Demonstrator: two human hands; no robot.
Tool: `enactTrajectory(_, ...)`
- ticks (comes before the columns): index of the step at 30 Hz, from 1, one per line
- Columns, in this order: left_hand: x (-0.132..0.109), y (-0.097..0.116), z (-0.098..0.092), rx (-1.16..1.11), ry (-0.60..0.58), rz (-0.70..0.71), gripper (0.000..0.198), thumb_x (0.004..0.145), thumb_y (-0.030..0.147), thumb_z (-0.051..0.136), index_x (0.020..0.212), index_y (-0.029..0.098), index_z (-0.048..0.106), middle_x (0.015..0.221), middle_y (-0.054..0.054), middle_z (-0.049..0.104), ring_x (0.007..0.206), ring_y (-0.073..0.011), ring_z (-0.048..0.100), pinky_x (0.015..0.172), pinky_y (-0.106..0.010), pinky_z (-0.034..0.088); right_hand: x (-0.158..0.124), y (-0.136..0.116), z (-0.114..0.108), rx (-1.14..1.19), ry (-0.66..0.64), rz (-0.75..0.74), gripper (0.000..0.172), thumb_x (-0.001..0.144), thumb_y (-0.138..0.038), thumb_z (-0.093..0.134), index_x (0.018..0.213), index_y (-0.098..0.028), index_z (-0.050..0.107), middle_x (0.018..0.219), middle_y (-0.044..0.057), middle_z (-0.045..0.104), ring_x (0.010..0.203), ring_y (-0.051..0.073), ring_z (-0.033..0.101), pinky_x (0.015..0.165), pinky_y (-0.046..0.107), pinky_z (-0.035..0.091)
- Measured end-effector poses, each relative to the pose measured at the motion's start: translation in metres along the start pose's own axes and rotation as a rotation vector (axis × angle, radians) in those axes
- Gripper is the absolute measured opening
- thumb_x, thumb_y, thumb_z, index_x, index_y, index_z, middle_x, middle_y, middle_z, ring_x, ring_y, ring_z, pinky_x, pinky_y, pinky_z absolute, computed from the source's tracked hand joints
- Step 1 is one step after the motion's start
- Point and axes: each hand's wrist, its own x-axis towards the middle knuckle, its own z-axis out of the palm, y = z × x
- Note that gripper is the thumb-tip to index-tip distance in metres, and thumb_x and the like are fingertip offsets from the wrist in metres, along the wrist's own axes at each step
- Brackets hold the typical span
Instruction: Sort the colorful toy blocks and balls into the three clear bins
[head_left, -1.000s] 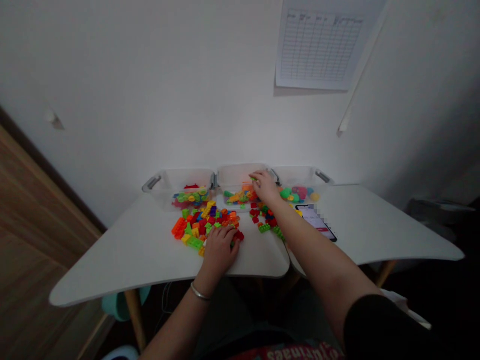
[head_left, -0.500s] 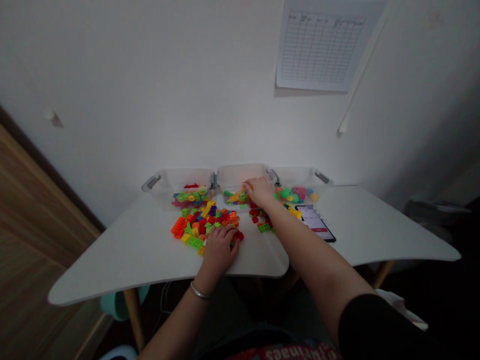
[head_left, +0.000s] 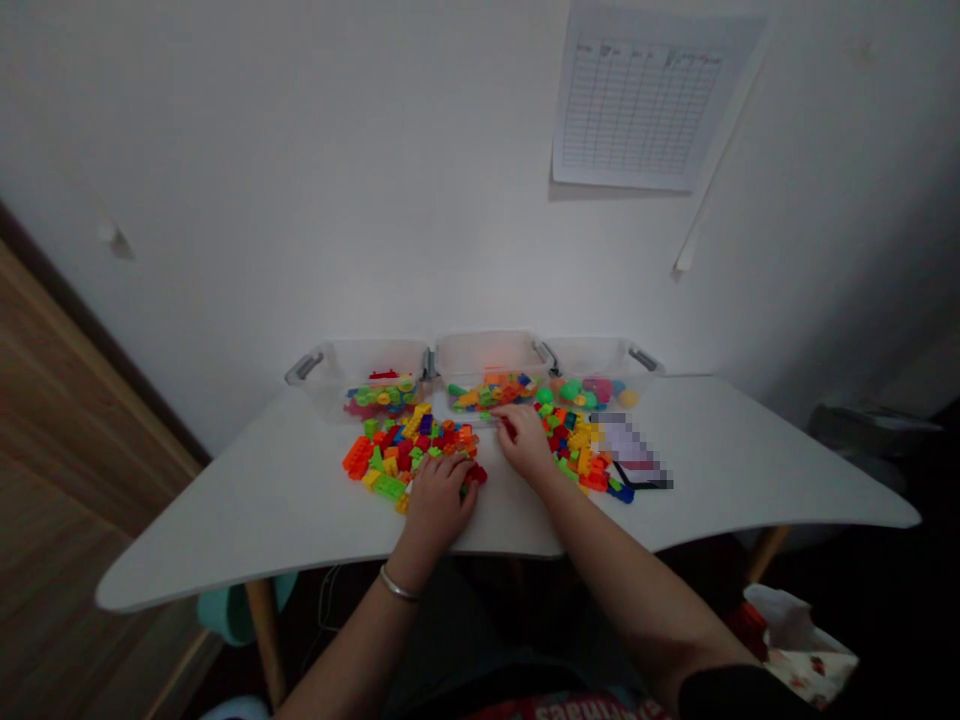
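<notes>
Two heaps of coloured toy bricks lie on the white table (head_left: 247,500). On the near right edge of the left heap (head_left: 390,462) rests my left hand (head_left: 441,492), palm down with its fingers apart; a red brick shows beside its fingertips. My right hand (head_left: 523,440) is over the left side of the right heap (head_left: 581,450), in front of the middle clear box (head_left: 491,352). Its fingers are bent, and whether they hold a small piece cannot be made out. The middle box contains orange, yellow, green and blue pieces.
A left clear box (head_left: 367,355) and a right clear box (head_left: 596,355), both with toy pieces in them, stand beside the middle one against the wall. A phone (head_left: 637,455) lies right of the right heap. A printed sheet (head_left: 645,100) hangs on the wall.
My right hand has drawn back out of the middle box towards me, down to the table. More orange pieces show in that box. My left hand has stayed in place.
</notes>
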Motion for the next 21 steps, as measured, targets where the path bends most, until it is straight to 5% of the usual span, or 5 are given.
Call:
enactTrajectory(4,0.0,0.0,0.0,0.009,-0.003,0.005,0.026,0.087,0.027,0.054,0.107,0.02,0.068,0.114,-0.008,0.069,0.103,-0.0271,0.06,0.099,-0.049,0.043,-0.025,-0.008,0.009,-0.054,-0.156,-0.051,0.04,0.08,-0.008,0.049,0.116,-0.018,0.065,0.115,0.008,0.068,0.109,0.022,0.056,0.102,0.04,0.042)
enactTrajectory(12,0.0,0.001,0.0,0.014,0.015,-0.001,0.023,0.086,0.025,0.054,0.104,0.021,0.068,0.112,-0.008,0.07,0.1,-0.0269,0.06,0.097,-0.049,0.043,-0.025,-0.017,0.016,-0.178,-0.409,-0.109,0.054,0.084,-0.009,0.052,0.136,-0.025,0.054,0.142,0.002,0.053,0.127,0.022,0.045,0.109,0.041,0.038)
enactTrajectory(21,-0.001,0.001,-0.002,0.012,0.006,-0.001,0.023,0.086,0.025,0.055,0.105,0.02,0.068,0.113,-0.007,0.07,0.102,-0.0262,0.06,0.098,-0.048,0.043,-0.026,-0.021,0.016,-0.269,-0.322,-0.041,0.038,0.082,-0.007,0.051,0.114,-0.016,0.067,0.124,0.009,0.065,0.122,0.025,0.048,0.108,0.041,0.037)
